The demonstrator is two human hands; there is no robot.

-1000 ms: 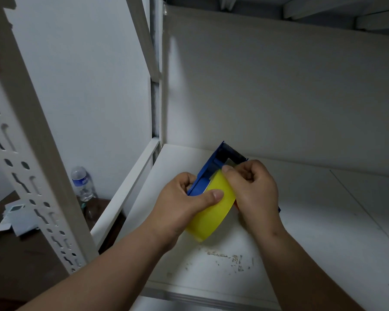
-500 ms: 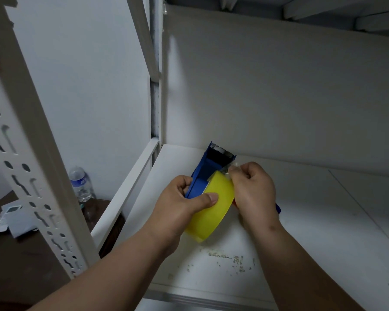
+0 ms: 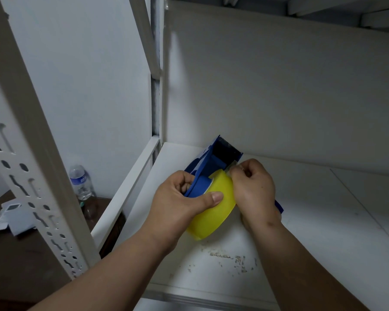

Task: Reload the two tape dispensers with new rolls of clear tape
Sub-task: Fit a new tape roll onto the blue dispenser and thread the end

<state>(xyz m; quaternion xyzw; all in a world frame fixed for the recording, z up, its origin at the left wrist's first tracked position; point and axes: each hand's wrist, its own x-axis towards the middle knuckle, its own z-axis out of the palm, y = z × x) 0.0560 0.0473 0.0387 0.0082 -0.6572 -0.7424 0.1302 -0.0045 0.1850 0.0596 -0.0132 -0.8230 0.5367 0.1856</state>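
Blue dispenser (image 3: 208,162) gripped by left hand (image 3: 177,203), right hand (image 3: 254,189) fingers pinching tape end beside yellowish roll (image 3: 213,212), above shelf (image 3: 323,221)

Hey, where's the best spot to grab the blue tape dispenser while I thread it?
Grip the dispenser by its flat side plate beside the tape roll, coming from the left as the left hand does. That keeps clear of the serrated blade at the far end.

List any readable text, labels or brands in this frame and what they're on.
None can be read.
water bottle: blue label, print too blurred to read.
white card packet on the dark table: no legible print.
blue tape dispenser and yellowish tape roll: no markings visible.
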